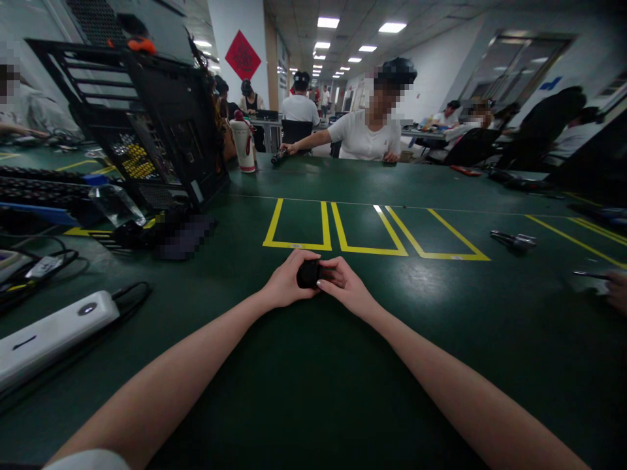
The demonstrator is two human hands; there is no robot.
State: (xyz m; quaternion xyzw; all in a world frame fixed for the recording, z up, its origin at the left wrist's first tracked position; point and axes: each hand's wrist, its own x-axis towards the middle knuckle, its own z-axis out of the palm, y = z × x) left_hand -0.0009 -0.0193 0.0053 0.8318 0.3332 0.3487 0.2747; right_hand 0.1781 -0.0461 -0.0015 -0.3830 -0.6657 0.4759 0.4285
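Observation:
A small black object [307, 274] with a rounded shape is held up between my hands, just in front of the yellow tape marks; its kind cannot be made out. My left hand [287, 281] wraps round it from the left, thumb below and fingers over the top. From the right, my right hand [343, 282] pinches at the object's edge with thumb and fingertips. The far side of the object is hidden by my fingers. Beneath both hands lies the dark green table top [313, 378].
Yellow tape outlines [298, 246] mark the table ahead. On the left are an open black computer case [171, 130], a water bottle [112, 199] and a white power strip [63, 336]. A paper cup [243, 143] stands behind. A dark metallic tool [514, 240] lies right; a person [365, 134] sits opposite.

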